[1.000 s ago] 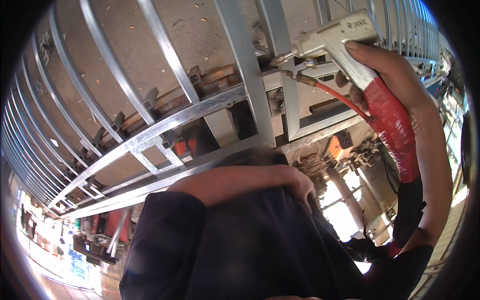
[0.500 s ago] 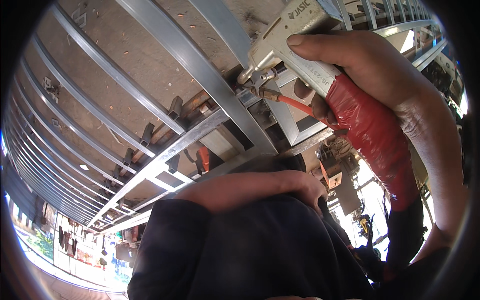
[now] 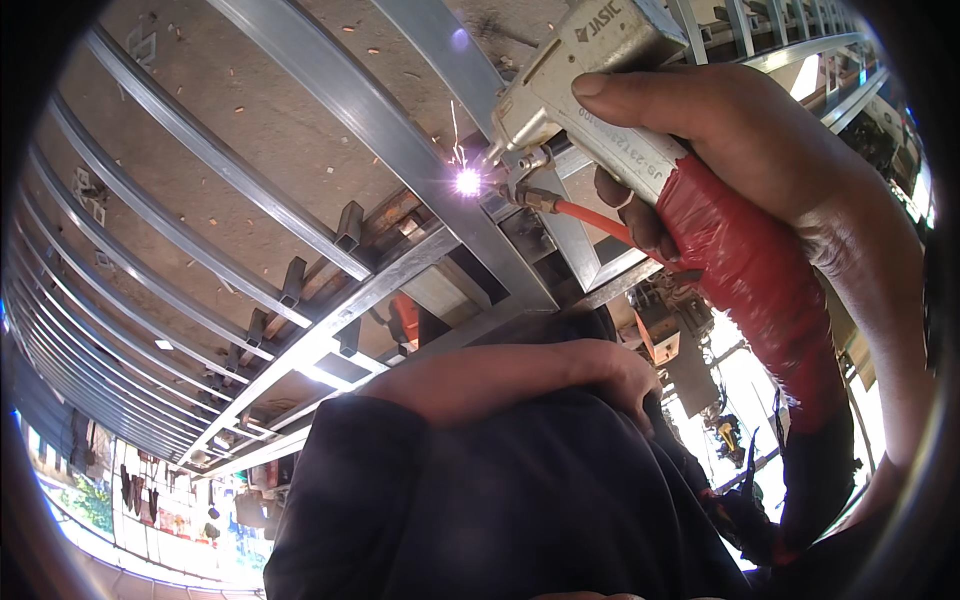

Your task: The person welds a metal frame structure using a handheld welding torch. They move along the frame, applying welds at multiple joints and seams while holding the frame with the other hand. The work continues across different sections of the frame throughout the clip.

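Right hand (image 3: 760, 160) at one o'clock is clamped around the grey welding gun (image 3: 590, 95), its nozzle sparking (image 3: 467, 182) on a joint of the metal bar frame (image 3: 400, 130). Left hand (image 3: 600, 375), near centre, rests loosely curled on a dark-clothed knee (image 3: 500, 500), holding nothing. This joint is mid-weld; the bars toward nine o'clock look untouched, though I can't tell for sure.
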The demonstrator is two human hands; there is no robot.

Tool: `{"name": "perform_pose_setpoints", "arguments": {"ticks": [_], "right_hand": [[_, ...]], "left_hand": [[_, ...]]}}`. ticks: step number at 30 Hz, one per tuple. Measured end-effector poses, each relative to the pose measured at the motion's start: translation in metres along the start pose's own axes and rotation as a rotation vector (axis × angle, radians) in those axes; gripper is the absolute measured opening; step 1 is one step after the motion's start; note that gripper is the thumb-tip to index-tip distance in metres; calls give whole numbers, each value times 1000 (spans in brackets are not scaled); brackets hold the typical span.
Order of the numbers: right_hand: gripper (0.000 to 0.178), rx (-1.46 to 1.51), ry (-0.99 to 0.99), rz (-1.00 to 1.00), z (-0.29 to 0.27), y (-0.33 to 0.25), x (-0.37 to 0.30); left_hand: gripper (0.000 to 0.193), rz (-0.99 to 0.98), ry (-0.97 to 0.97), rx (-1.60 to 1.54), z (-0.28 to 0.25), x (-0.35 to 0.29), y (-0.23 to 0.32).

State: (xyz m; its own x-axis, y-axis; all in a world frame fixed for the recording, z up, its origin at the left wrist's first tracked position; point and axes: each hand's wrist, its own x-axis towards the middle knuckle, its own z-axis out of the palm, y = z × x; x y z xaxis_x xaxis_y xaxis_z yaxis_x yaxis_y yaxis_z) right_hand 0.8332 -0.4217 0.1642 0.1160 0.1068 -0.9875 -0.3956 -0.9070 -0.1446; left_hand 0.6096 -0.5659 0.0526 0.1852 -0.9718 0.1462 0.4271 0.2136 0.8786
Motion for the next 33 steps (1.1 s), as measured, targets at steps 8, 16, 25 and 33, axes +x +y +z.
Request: {"name": "perform_pose_setpoints", "arguments": {"ticks": [8,16,25,33], "right_hand": [[51,-55,-15,41,-1,-15,3],[51,-45,-54,65,-2,-17,6],[47,-47,-48,91,1,-21,3],[43,-29,-9,85,7,-28,1]], "left_hand": [[74,35,87,9,-3,-3,2],[83,28,50,-19,-6,-1,2],[83,32,67,27,-6,-6,6],[86,29,34,18,-14,-11,13]]}}
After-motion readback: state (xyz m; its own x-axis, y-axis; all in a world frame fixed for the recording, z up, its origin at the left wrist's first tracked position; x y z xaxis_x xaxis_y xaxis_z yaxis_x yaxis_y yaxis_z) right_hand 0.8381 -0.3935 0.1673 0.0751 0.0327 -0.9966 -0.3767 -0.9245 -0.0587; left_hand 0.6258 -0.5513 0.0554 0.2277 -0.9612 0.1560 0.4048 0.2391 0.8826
